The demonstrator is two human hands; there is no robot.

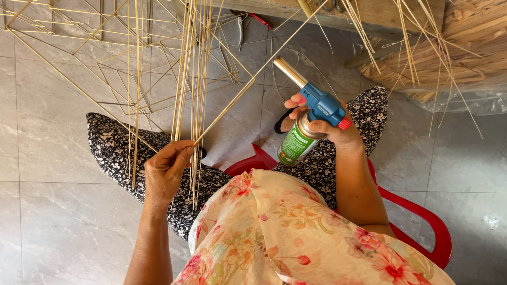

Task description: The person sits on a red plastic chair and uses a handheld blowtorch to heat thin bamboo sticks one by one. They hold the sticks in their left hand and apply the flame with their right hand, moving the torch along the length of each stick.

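Note:
My left hand [166, 171] pinches the lower end of a thin bamboo stick [248, 84] that slants up and to the right. A bundle of several long bamboo sticks [191, 79] stands upright between my knees, just beside that hand. My right hand [332, 129] grips a gas torch: a green canister [296, 145] with a blue head [322, 103] and a metal nozzle [289, 72] pointing up-left toward the slanted stick. No flame is visible.
A frame of joined thin sticks [105, 63] lies on the grey tiled floor [47, 211] at upper left. Pliers with red handles [248, 24] lie near a wooden bench [369, 13]. A heap of straw-coloured material [465, 47] sits at upper right. I sit on a red plastic chair [422, 216].

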